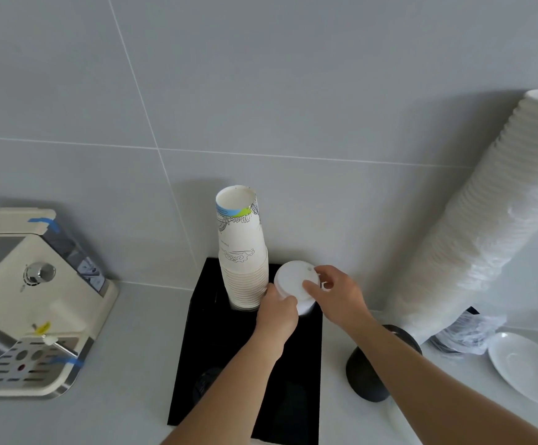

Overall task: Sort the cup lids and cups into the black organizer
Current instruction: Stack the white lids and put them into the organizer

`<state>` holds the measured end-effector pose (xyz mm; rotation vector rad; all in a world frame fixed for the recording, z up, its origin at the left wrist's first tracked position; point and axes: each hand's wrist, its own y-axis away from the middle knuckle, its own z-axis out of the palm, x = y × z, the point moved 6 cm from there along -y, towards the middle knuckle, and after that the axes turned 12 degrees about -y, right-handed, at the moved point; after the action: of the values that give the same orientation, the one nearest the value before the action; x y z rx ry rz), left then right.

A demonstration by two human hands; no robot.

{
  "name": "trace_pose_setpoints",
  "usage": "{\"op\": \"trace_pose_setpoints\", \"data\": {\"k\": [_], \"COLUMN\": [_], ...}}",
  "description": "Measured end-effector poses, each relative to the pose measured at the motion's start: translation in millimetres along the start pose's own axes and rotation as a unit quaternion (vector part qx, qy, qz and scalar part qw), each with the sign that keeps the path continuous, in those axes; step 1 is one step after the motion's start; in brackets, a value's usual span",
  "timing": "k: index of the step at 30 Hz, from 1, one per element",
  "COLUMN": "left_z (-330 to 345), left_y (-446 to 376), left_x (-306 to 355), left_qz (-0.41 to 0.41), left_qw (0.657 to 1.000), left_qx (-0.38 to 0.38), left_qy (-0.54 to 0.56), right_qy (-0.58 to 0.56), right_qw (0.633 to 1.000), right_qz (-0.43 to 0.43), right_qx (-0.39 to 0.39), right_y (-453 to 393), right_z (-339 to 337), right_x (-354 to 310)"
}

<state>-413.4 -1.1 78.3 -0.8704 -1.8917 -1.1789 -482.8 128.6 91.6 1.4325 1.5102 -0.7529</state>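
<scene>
A black organizer (203, 326) sits on the white counter against the tiled wall. A tall stack of printed paper cups (242, 252) stands in its back left hole. Just right of the cups, a stack of white cup lids (293, 279) sits in the back right hole. My left hand (277, 311) grips the lid stack from the front left. My right hand (335, 292) holds the top lid with fingers on its right rim and top. The lower part of the lid stack is hidden behind my hands.
A cream coffee machine (33, 300) fills the left side. A long sleeve of white lids in plastic wrap (486, 220) leans on the wall at right. A black round object (373, 370) and a white saucer (528, 367) lie right of the organizer.
</scene>
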Motion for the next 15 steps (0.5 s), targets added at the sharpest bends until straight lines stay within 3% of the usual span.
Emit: {"op": "trace_pose_setpoints", "data": {"k": [6,15], "left_z": [-0.6,4.9], "left_y": [4.5,3.5], "left_x": [3.0,-5.2], "left_qz": [0.068,0.123], "left_qw": [0.987,0.93], "left_qx": [0.004,-0.015], "left_qy": [-0.148,-0.346], "right_qy": [0.023,0.059], "right_qw": [0.999,0.998], "right_qz": [-0.009,-0.03], "right_qx": [0.021,0.005], "right_y": [4.8,12.7], "right_z": [7.8,19.9], "right_x": [11.5,11.3]}}
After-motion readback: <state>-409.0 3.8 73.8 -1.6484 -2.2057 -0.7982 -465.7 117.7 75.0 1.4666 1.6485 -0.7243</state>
